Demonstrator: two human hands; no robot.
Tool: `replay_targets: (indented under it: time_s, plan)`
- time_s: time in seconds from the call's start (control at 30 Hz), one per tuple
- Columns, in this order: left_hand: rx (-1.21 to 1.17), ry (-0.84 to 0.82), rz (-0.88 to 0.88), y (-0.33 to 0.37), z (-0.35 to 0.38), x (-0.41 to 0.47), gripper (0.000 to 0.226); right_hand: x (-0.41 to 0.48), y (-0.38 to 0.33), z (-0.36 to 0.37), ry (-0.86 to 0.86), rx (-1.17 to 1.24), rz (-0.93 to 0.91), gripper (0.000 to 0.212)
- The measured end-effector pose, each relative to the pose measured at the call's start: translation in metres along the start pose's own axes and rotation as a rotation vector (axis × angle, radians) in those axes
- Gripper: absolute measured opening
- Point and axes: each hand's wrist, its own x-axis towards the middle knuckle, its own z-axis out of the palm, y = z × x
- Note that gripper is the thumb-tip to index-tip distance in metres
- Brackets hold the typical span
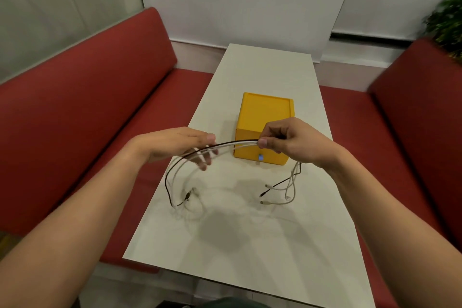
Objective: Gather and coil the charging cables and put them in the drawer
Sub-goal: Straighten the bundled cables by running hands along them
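Holding the cables (232,144) as one bundle, several white strands and one black, slung in the air between the two grips. Right grip (287,141) pinches the bundle between thumb and curled fingers. Short tails drop below that grip and their plugs lie on the worktop (250,245). Left grip (178,145): the strands pass between thumb and near-straight fingers, but blur hides whether it clamps or only guides. Past the left grip the bundle arcs down, and its plugs trail on the worktop beneath.

Handling, judged: light, limp, smooth-jacketed. Strands will likely slide against each other and splay if held loosely. They have no stiffness to keep a loop, so a coil would need pinching where its turns cross. Best hold is on the bundle body near the right pinch, not on the plugs. The tails are uneven and may snag.

Box (265,112), yellow, sits just behind the right grip and is partly hidden by it. Its drawer (248,155) front faces the person and looks closed. Coiling is not yet done.
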Motion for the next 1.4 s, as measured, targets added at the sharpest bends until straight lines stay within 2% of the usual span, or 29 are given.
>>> replay_targets:
  time_s: [0.1, 0.23, 0.4, 0.5, 0.63, 0.7, 0.8, 1.0, 1.2, 1.4]
  plan:
    - [-0.117, -0.016, 0.103, 0.021, 0.022, 0.016, 0.043, 0.004, -0.006, 0.003, -0.011, -0.033, -0.009, 0.018]
    - [-0.127, -0.008, 0.129, 0.036, 0.035, 0.028, 0.025, 0.006, -0.006, -0.004, 0.017, -0.007, -0.011, 0.020]
    - [-0.236, -0.028, 0.069, 0.043, 0.047, 0.030, 0.037, 0.001, -0.001, -0.012, 0.065, 0.001, -0.027, 0.020]
    - [-0.119, 0.065, 0.087, 0.048, 0.044, 0.030, 0.039, -0.002, 0.002, -0.016, 0.049, 0.034, -0.019, 0.018]
    - [0.220, 0.122, 0.111, 0.060, 0.028, 0.017, 0.036, -0.006, 0.011, -0.019, -0.097, 0.098, 0.036, 0.016]
    - [0.338, 0.169, 0.098, 0.058, 0.023, 0.014, 0.030, -0.009, 0.019, -0.023, -0.102, 0.097, 0.065, 0.015]
    - [0.332, 0.218, 0.092, 0.050, 0.023, 0.014, 0.023, -0.011, 0.026, -0.025, -0.097, 0.076, 0.080, 0.015]
    - [0.382, 0.358, 0.139, 0.041, 0.024, 0.011, 0.032, -0.012, 0.030, -0.026, -0.060, 0.072, 0.088, 0.016]
    - [0.464, 0.409, 0.163, 0.030, 0.014, 0.009, 0.035, -0.016, 0.030, -0.027, -0.053, 0.033, 0.076, 0.016]
    - [0.548, 0.455, 0.172, 0.019, 0.008, 0.010, 0.036, -0.020, 0.028, -0.020, 0.069, -0.031, 0.056, 0.019]
